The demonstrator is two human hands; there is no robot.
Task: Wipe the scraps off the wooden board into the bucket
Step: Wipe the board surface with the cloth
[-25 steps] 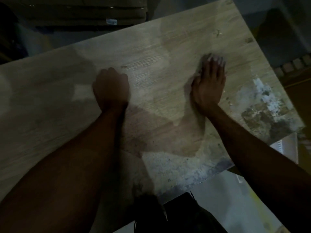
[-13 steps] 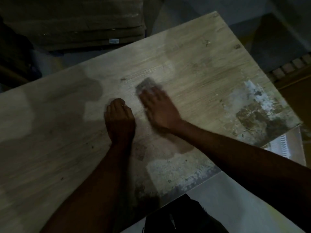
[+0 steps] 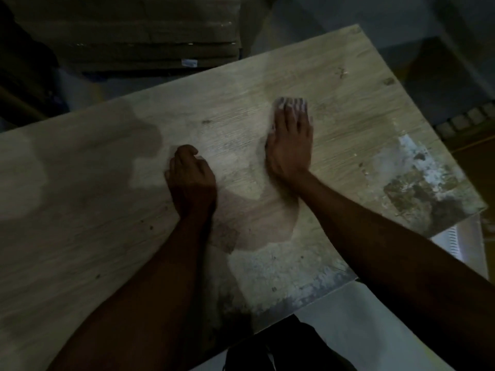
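Observation:
The wooden board (image 3: 93, 210) lies tilted across the head view, with wet-looking darker patches. Crusty white and brown scraps (image 3: 417, 188) cover its right corner, and a pale dusty patch (image 3: 281, 274) lies near the front edge. My right hand (image 3: 290, 145) lies flat on the middle of the board, pressing a small pale cloth (image 3: 292, 102) that shows blurred past the fingertips. My left hand (image 3: 191, 178) rests just to its left with fingers curled and nothing in it. I cannot make out a bucket.
A stack of flat cardboard (image 3: 139, 33) lies beyond the board's far edge. A dark shape (image 3: 281, 349) sits below the front edge on the pale floor (image 3: 375, 330). A white ribbed object (image 3: 455, 239) shows past the right corner.
My right hand swept left across the board to beside my left hand, then back out to the right and farther away. My left hand drew slightly toward me.

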